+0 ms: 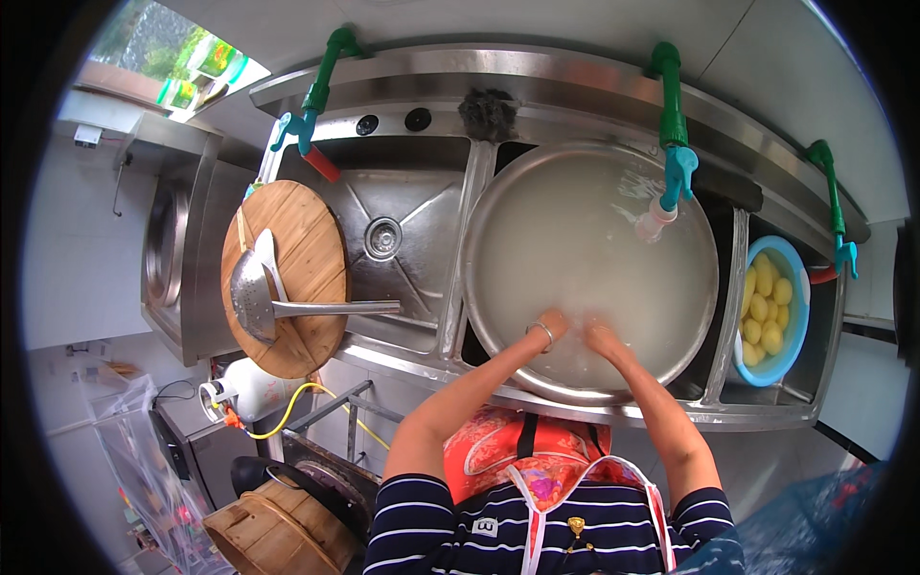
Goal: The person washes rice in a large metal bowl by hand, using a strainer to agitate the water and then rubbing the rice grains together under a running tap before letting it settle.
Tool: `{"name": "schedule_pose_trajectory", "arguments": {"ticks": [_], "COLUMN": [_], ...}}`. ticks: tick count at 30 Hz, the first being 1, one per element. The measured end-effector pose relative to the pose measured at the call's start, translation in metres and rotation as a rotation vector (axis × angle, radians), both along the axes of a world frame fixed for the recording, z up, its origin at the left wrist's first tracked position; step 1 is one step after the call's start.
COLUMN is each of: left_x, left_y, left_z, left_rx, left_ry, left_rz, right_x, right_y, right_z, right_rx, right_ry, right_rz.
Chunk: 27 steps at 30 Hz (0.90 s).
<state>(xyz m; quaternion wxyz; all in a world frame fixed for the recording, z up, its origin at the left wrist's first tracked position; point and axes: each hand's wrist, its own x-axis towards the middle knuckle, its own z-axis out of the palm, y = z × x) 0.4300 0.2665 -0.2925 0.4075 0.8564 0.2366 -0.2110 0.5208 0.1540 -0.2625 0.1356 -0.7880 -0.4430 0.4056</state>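
Observation:
A large round steel basin (508,240) full of cloudy, pale water sits in the middle sink. My left hand (550,323) and my right hand (598,332) are both dipped in the water near the basin's front. A bracelet circles my left wrist. My fingers are hidden by the murky water, so I cannot make out whether they hold anything. A blue-handled tap (678,175) with a pale nozzle (655,222) hangs over the back right of the basin.
A round wooden board (311,220) with a steel skimmer (251,297) lies over the left sink (402,201). A blue bowl (795,307) of peeled potatoes stands in the right sink. Below left are a gas cylinder (254,383) with a yellow hose and a wooden tub (264,527).

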Motion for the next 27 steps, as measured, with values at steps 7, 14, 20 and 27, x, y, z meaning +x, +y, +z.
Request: {"name": "schedule_pose_trajectory", "arguments": {"ticks": [7,14,20,27], "left_x": [0.008,-0.022,-0.035,-0.032], "left_y": [0.001,0.025,0.039,0.046], "left_z": [0.024,0.084,0.106,0.091], "left_rx": [-0.018,0.009,0.103,-0.087], "left_ry": [-0.2,-0.275,-0.003,0.252], "left_rz": [0.421,0.417,0.178,0.038], "right_x": [0.028,0.087,0.137,0.152], "right_y": [0.01,-0.007,-0.033,-0.058], "right_z": [0.032,0.085,0.053,-0.003], "right_rx": [0.14,0.496,0.068,-0.223], "right_ry": [0.068,-0.009,-0.316,-0.124], "right_rz": [-0.23,-0.319,-0.209,-0.531]}}
